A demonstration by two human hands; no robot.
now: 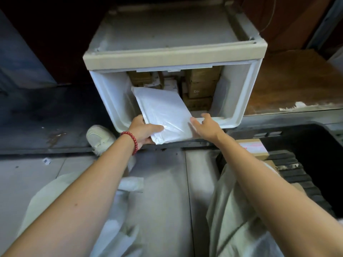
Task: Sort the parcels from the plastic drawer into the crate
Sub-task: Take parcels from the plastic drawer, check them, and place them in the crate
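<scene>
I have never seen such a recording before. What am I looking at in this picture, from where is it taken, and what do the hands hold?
There is no machine here: the grips are a person's two bare hands. The single picture comes from a camera worn on the head, looking forward and down, so both forearms enter from below. In front stands an open white plastic drawer with brown boxes inside. The left grip, with a red bracelet at the wrist, holds the near corner of a flat white parcel that sticks partly out of the drawer. The right grip touches the parcel's right edge; whether it grasps it, I cannot tell. At the right is the black crate, with a box already in it.
</scene>
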